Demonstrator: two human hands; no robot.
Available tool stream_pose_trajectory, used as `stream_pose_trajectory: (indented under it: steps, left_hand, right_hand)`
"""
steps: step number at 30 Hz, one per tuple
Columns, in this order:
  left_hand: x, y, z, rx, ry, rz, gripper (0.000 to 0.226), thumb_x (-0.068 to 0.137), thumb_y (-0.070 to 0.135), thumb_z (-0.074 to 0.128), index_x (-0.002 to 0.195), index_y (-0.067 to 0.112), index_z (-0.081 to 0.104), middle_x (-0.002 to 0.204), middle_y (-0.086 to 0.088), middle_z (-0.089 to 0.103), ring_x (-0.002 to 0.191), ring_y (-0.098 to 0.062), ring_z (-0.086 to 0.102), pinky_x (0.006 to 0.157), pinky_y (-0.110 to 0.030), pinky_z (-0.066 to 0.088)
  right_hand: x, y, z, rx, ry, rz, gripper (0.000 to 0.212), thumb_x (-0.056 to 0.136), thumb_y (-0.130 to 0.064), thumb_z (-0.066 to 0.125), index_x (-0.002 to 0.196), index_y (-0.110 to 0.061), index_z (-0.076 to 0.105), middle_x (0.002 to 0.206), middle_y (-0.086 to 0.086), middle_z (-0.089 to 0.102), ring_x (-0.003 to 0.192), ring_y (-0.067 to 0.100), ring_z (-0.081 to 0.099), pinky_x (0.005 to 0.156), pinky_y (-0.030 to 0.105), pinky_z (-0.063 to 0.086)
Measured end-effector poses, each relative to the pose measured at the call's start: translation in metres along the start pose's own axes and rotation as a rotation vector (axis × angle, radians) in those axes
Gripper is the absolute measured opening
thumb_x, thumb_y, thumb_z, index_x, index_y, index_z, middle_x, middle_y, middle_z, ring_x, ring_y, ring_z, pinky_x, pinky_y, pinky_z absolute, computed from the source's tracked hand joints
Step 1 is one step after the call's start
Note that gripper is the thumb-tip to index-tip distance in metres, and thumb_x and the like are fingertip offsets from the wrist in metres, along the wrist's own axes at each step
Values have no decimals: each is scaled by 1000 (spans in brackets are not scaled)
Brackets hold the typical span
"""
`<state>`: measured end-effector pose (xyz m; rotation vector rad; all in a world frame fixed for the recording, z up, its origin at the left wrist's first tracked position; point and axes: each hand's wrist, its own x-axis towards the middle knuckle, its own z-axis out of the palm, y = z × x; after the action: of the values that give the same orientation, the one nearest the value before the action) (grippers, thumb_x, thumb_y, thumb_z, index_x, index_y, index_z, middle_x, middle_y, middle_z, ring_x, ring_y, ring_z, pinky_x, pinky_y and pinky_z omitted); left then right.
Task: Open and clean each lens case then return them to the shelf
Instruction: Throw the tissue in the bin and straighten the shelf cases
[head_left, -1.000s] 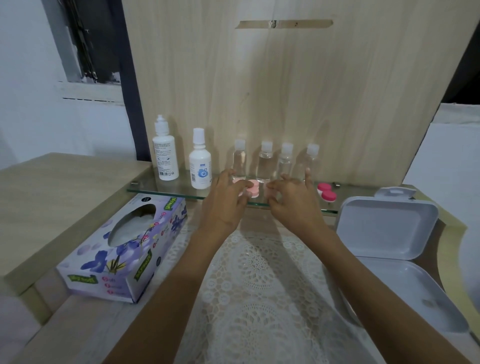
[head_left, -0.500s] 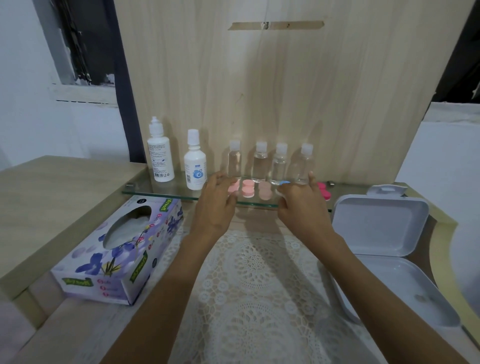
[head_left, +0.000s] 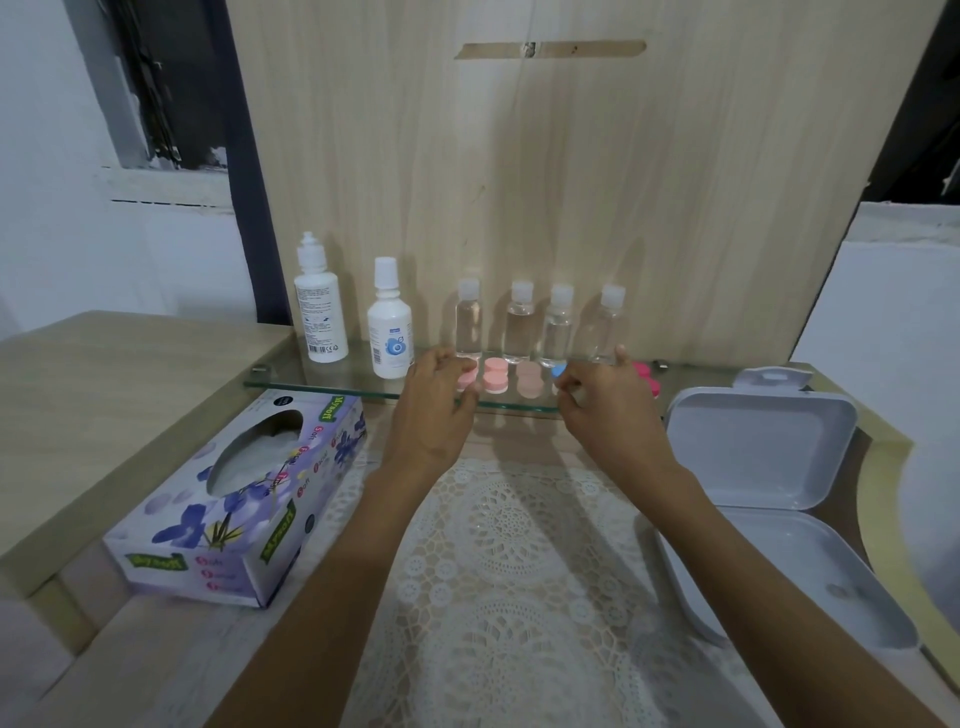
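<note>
**Both hands at the lens cases on the glass shelf**

Nearest me, a lace mat (head_left: 514, 545) covers the tabletop between my forearms. To its left lies a purple flowered tissue box (head_left: 244, 499), a tissue showing in its oval opening. To the right sits a white hinged box (head_left: 779, 467), its lid tipped up and open.

Past the mat, both hands reach the front edge of the glass shelf (head_left: 291, 376). My left hand (head_left: 436, 410) has its fingers curled round the leftmost pink lens case (head_left: 467, 376). My right hand (head_left: 608, 410) pinches the blue-capped lens case (head_left: 558, 370) with bent fingertips. Both cases are on the shelf.

Between my hands two more cases lie on the glass, side by side: a second pink case (head_left: 495, 375) and a paler beige-pink case (head_left: 529, 379). A magenta case (head_left: 644, 376) shows partly behind my right hand.

Further back on the shelf stand two white solution bottles (head_left: 314, 306) at the left, then four small clear bottles (head_left: 556, 327) in a row, against the wooden panel (head_left: 571, 182).
</note>
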<state>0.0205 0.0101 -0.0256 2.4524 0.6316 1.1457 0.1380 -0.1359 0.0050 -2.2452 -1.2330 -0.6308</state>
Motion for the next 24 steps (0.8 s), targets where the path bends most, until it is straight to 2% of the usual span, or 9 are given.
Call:
stream_pose_trajectory:
  steps: [4, 11, 17, 21, 24]
  left_hand:
    - [0, -1, 1, -3, 1, -1, 31, 92, 15, 58, 122, 7, 60, 129, -10, 50, 121, -24, 46, 99, -35, 41]
    - [0, -1, 1, -4, 7, 7, 30, 91, 9, 56, 121, 6, 61, 127, -12, 50, 120, -25, 46, 101, -38, 41]
    - [0, -1, 1, -17, 23, 14, 29, 90, 6, 54, 118, 6, 62, 125, -13, 52, 117, -27, 48, 99, -40, 42]
    - [0, 0, 1, -24, 28, 10, 31, 90, 6, 54, 121, 6, 60, 125, -12, 52, 116, -25, 48, 99, -37, 42]
    - [-1, 1, 0, -30, 40, 20, 35, 90, 5, 54, 124, 6, 57, 125, -11, 52, 114, -25, 49, 97, -37, 43]
  right_hand:
    - [2, 1, 1, 38, -2, 21, 11, 82, 0, 57, 82, 0, 68, 73, 16, 68, 72, 35, 58, 111, 27, 16]
    - [1, 2, 3, 66, 40, 3, 10, 83, 2, 57, 81, 1, 67, 70, 16, 67, 69, 35, 57, 116, 35, 16]
    - [1, 2, 2, 62, 30, 4, 10, 84, 0, 57, 82, 1, 67, 72, 16, 67, 70, 35, 57, 115, 35, 16]
    - [-1, 1, -2, 83, 42, 10, 14, 85, -3, 57, 86, -4, 71, 76, 14, 70, 74, 34, 59, 114, 42, 23]
    - [5, 8, -16, 30, 113, 25, 26, 85, 2, 52, 97, -8, 72, 82, 14, 72, 73, 34, 61, 115, 35, 13]
